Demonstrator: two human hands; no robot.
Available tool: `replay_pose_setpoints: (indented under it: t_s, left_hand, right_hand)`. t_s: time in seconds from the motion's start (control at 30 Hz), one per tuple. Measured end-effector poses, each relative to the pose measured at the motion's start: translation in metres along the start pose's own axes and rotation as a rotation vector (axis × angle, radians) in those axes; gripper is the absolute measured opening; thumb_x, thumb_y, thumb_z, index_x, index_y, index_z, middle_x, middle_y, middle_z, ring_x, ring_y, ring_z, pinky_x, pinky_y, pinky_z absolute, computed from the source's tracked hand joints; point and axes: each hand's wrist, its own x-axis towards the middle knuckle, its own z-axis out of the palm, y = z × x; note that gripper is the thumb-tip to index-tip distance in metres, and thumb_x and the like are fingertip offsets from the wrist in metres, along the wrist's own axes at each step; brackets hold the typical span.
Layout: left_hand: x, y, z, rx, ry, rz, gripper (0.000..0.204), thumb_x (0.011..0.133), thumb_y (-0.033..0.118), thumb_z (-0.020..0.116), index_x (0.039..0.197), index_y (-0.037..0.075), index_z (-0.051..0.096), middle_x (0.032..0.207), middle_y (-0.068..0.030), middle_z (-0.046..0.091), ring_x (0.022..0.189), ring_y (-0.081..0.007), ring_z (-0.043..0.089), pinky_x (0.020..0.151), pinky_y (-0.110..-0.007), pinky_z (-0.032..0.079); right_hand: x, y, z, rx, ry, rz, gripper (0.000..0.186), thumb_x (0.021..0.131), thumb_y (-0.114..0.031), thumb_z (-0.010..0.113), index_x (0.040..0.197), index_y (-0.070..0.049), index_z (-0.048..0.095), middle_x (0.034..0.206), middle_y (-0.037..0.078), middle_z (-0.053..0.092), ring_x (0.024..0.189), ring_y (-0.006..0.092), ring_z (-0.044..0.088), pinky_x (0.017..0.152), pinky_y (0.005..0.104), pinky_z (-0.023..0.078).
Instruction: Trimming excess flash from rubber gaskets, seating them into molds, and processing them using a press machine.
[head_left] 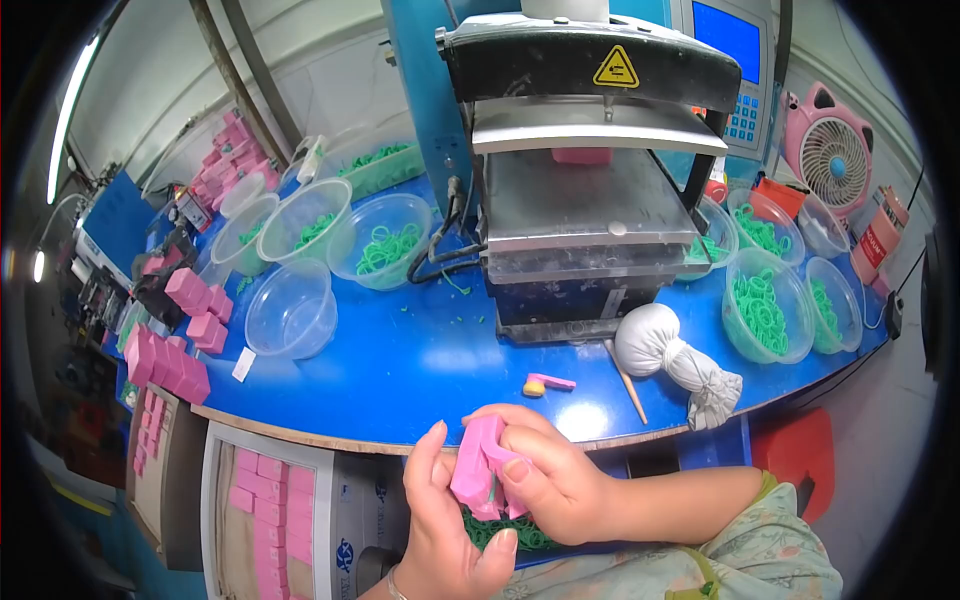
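Observation:
Both hands are at the front edge of the table, around a pink rubber block (477, 462) that looks like a split mould. My left hand (440, 530) cups its left side, fingers behind it and the thumb reaching forward below. My right hand (555, 475) grips the right part and bends a flap away, opening a gap. A bit of green shows inside the gap. Beneath the hands lies a heap of dark green rings (515, 530), partly hidden by them. What the fingers touch behind the block is out of sight.
A black-and-steel press (590, 230) stands ahead, a pink piece (582, 156) between its plates. Clear bowls of green rings (385, 245) flank it. A white cloth pouch (680, 360), wooden stick (627, 382) and small pink-handled brush (548, 383) lie nearer. Pink blocks (165, 365) are stacked left.

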Motion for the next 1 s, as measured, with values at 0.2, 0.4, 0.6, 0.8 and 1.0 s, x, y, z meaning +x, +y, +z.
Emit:
replay_pose_setpoints:
  t_s: [0.2, 0.4, 0.6, 0.8, 1.0]
  left_hand:
    - [0.003, 0.002, -0.001, 0.265, 0.053, -0.149, 0.065, 0.076, 0.008, 0.055, 0.13, -0.003, 0.021, 0.08, -0.0059, 0.047, 0.07, -0.0101, 0.042, 0.064, -0.024, 0.036]
    - [0.002, 0.005, 0.0, 0.292, 0.092, -0.199, 0.053, 0.075, 0.0, 0.05, 0.123, -0.002, 0.028, 0.083, -0.0071, 0.049, 0.071, -0.0104, 0.046, 0.065, -0.023, 0.039]
    - [0.0, 0.009, -0.005, -0.17, 0.225, -0.467, 0.051, 0.072, 0.001, 0.053, 0.119, 0.0, 0.032, 0.101, -0.0116, 0.047, 0.088, -0.0146, 0.051, 0.08, -0.027, 0.042]
    - [0.002, -0.022, -0.023, 0.089, -0.027, -0.033, 0.074, 0.062, 0.036, 0.081, 0.118, 0.009, 0.04, 0.131, -0.0232, 0.032, 0.121, -0.0347, 0.037, 0.1, -0.046, 0.033]
    - [0.017, -0.005, -0.027, -0.988, 0.399, -0.282, 0.07, 0.07, 0.065, 0.058, 0.108, 0.007, 0.047, 0.091, -0.0125, 0.058, 0.079, -0.0257, 0.056, 0.071, -0.038, 0.045]
  right_hand:
    - [-0.004, 0.011, 0.008, -0.122, 0.203, -0.237, 0.033, 0.093, -0.03, 0.039, 0.096, 0.001, 0.051, 0.115, 0.024, 0.045, 0.1, 0.0369, 0.048, 0.085, 0.0429, 0.035]
    - [-0.004, 0.006, 0.003, -0.272, 0.127, -0.211, 0.047, 0.095, -0.034, 0.029, 0.101, 0.006, 0.052, 0.121, 0.028, 0.042, 0.106, 0.0337, 0.047, 0.095, 0.0401, 0.033]
    - [0.0, -0.005, 0.001, 0.178, 0.119, 0.002, 0.049, 0.097, -0.035, 0.026, 0.117, 0.004, 0.047, 0.118, 0.019, 0.049, 0.105, 0.0252, 0.051, 0.088, 0.0342, 0.038]
    - [-0.002, -0.011, 0.008, 0.579, 0.072, 0.26, 0.059, 0.097, -0.04, 0.018, 0.121, 0.007, 0.044, 0.122, 0.015, 0.046, 0.111, 0.021, 0.047, 0.097, 0.0321, 0.034]
    - [-0.001, -0.013, 0.008, -0.218, 0.011, -0.046, 0.022, 0.087, -0.022, 0.052, 0.078, -0.003, 0.055, 0.084, 0.012, 0.051, 0.077, 0.0265, 0.053, 0.07, 0.0342, 0.044]
